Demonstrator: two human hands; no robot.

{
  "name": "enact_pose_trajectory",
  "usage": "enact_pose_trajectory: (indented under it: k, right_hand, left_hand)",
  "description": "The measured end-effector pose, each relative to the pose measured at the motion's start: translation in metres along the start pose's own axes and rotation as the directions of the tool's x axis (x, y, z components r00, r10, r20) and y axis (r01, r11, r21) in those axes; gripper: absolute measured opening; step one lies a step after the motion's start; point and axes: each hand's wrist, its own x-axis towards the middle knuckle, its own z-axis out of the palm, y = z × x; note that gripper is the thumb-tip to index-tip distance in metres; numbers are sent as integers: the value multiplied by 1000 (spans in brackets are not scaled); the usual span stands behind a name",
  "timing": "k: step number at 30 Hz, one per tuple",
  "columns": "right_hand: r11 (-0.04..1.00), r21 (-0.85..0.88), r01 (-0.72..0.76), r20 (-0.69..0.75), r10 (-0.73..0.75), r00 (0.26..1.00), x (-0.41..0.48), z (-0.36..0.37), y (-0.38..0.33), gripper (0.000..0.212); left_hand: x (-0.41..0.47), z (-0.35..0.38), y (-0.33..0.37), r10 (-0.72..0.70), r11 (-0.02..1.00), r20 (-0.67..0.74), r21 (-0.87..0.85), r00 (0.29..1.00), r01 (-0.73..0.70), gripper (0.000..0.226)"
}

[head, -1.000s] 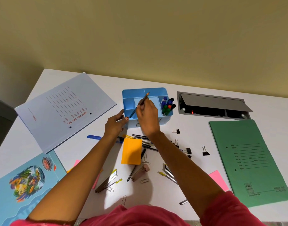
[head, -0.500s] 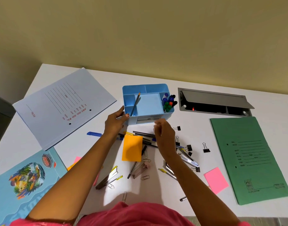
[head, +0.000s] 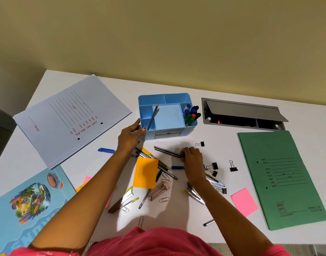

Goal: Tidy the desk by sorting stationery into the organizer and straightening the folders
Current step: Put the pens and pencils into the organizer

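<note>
The blue organizer (head: 188, 98) stands at the middle back of the white desk (head: 220, 145). A pencil (head: 152, 116) leans in its narrow left compartment, a pale blue note pad (head: 168, 117) fills the middle one, and capped markers (head: 190, 113) stand upright in the right one. The left hand (head: 130, 139) rests against the organizer's front left corner, fingers straight along the side wall and thumb touching the front edge. The right hand (head: 192, 160) is down on the desk just in front of the organizer, its fingers curled round the near end of two black pens (head: 167, 152) that lie flat and point left. More pens, paper clips and binder clips (head: 233, 168) are scattered around both wrists, with an orange sticky pad (head: 145, 172) lying over some of the pens. A pale grey folder (head: 71, 119) lies askew at the left, an illustrated blue folder (head: 25, 200) near the front left corner, and a green folder (head: 282, 178) at the right, tilted slightly, with a pink sticky pad (head: 244, 202) just beside it.
</note>
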Motion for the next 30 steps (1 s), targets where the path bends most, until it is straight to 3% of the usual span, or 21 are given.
enact_pose_trajectory:
  k: [4, 7, 11, 14, 16, 18, 20, 25, 30]
  right_hand:
    - [1000, 2, 8, -48, -8, 999, 1, -2, 0, 14]
    - [980, 196, 28, -189, 10, 982, -2, -13, -10, 11]
    - [869, 474, 143, -326, 22, 945, 4, -38, -40, 9]
    - [775, 609, 168, -417, 133, 899, 20, -53, -70, 8]
    - [735, 651, 188, -437, 160, 885, 33, -59, -88, 5]
    - [729, 621, 288, -497, 82, 864, 43, -59, -101, 6]
    - [717, 620, 320, -484, 29, 874, 51, -56, -109, 11]
    - [797, 585, 149, -347, 79, 935, 63, -46, -115, 20]
    - [746, 653, 133, -345, 137, 928, 57, -49, -110, 34]
  left_hand:
    - [-1, 0, 1, 5, 1000, 7, 8, 1000, -5, 52]
    - [-1, 0, 2, 1, 1000, 4, 11, 1000, -1, 53]
    - [-1, 0, 2, -1, 1000, 6, 7, 1000, 1, 53]
    - [-1, 0, 3, -6, 1000, 6, 16, 1000, 6, 53]
    - [-1, 1, 4, -11, 1000, 2, 19, 1000, 10, 53]
    - [-1, 1, 5, -14, 1000, 0, 17, 1000, 14, 53]
    - [-1, 1, 5, -16, 1000, 3, 18, 1000, 16, 53]
    - [-1, 2, 6, -18, 1000, 0, 16, 1000, 18, 54]
    - [-1, 1, 6, -18, 1000, 6, 18, 1000, 18, 54]
